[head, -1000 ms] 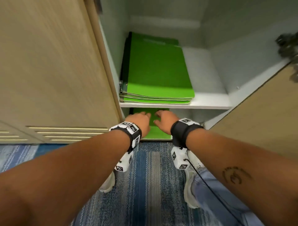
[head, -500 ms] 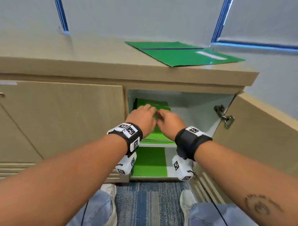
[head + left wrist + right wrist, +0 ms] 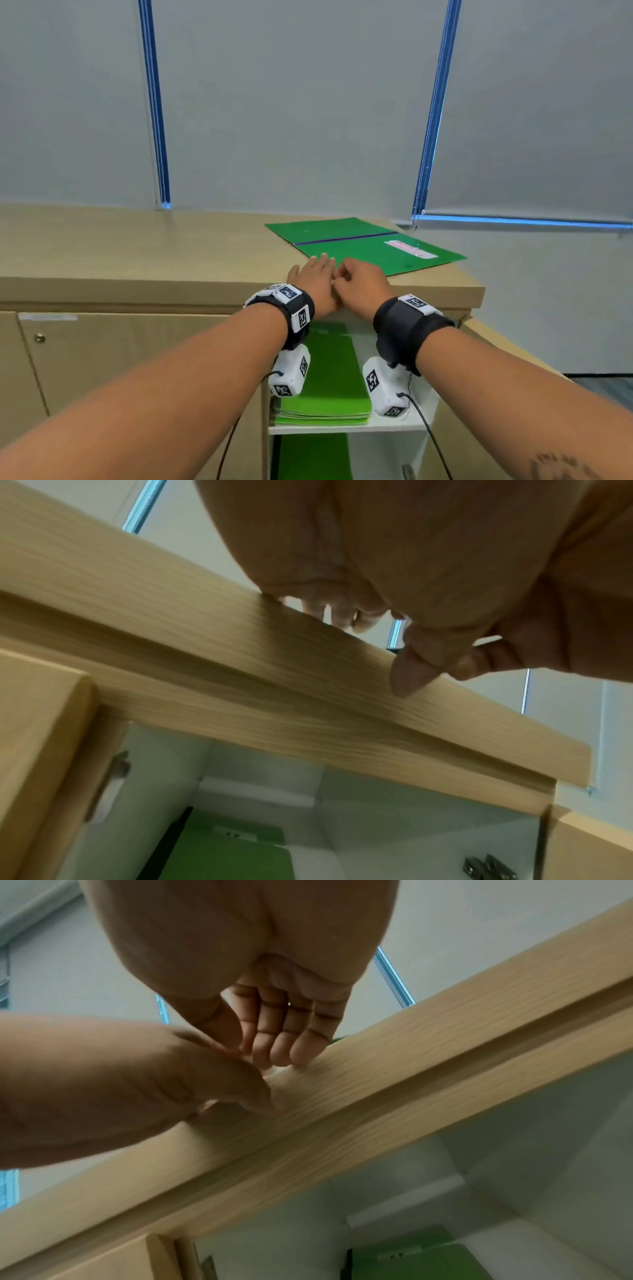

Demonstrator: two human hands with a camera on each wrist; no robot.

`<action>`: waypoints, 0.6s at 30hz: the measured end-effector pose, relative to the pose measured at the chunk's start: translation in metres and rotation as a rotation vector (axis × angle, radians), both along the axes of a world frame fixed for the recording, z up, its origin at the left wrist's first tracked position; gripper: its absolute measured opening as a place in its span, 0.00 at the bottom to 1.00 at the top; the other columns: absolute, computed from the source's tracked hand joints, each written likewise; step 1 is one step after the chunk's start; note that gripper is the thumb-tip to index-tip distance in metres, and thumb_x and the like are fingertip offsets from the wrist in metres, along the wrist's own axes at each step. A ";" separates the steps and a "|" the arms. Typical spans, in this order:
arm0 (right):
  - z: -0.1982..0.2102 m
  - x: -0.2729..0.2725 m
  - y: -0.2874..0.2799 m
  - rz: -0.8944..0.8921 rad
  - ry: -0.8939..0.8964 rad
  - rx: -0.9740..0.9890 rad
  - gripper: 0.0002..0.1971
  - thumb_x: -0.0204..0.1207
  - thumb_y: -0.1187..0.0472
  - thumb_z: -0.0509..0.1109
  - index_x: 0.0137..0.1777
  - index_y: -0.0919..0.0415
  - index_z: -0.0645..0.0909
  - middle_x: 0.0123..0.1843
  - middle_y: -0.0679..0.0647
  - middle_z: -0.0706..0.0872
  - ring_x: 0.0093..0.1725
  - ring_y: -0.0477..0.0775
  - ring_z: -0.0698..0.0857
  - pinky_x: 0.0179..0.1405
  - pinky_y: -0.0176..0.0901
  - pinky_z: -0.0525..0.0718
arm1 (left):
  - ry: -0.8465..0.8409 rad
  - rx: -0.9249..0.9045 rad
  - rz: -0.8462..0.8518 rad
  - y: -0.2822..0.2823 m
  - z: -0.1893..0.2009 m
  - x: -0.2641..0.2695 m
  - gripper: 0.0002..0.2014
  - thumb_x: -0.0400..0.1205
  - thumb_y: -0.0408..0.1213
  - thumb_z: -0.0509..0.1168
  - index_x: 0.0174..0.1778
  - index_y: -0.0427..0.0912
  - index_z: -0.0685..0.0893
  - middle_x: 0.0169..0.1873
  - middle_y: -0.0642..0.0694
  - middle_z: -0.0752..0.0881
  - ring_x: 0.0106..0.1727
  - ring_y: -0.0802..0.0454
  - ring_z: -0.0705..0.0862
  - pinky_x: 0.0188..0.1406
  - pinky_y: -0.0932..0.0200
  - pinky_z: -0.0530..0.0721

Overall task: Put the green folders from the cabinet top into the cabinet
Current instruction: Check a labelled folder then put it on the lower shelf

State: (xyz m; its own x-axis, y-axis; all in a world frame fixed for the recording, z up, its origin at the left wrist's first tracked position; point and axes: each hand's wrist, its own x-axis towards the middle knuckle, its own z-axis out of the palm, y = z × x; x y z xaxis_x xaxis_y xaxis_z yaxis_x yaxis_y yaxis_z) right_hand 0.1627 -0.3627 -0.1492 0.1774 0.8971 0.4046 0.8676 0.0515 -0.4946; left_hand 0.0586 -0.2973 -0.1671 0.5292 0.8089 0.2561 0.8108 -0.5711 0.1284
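Two green folders (image 3: 363,245) lie side by side on the wooden cabinet top (image 3: 171,246), the nearer one bearing a white label. My left hand (image 3: 317,274) hovers over the top's front edge with straight fingers, just short of the folders' near corner. Touching it on the right, my right hand (image 3: 356,277) has loosely bent fingers and holds nothing. From below, the left thumb (image 3: 407,674) crosses the edge and the right fingers (image 3: 284,1042) reach past it. A stack of green folders (image 3: 329,383) fills the cabinet's upper shelf, also seen in the wrist views (image 3: 222,850) (image 3: 421,1259).
Another green folder (image 3: 311,455) lies on the lower shelf. The cabinet's right door (image 3: 496,346) stands open beside my right forearm, and the left door (image 3: 137,359) is closed. Grey blinds (image 3: 291,102) rise behind the top.
Both hands have come up out of the cabinet, from the lower shelf past the upper shelf to the front edge of the top. My head has tilted up with them.
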 end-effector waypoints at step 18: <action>0.011 0.052 -0.008 -0.155 1.279 0.083 0.10 0.72 0.69 0.65 0.53 0.66 0.80 0.51 0.68 0.89 0.48 0.69 0.89 0.48 0.68 0.89 | 0.020 0.247 -0.152 -0.051 0.012 -0.015 0.35 0.81 0.69 0.39 0.58 0.49 0.83 0.44 0.48 0.76 0.47 0.50 0.75 0.52 0.47 0.78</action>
State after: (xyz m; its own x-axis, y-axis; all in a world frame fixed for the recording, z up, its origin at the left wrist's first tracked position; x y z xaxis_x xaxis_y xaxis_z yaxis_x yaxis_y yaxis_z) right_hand 0.2143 -0.3704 -0.1384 0.5773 0.8130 -0.0762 -0.2180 0.0635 -0.9739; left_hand 0.0435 -0.3484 -0.1550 0.6466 0.6344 0.4235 0.7144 -0.6983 -0.0446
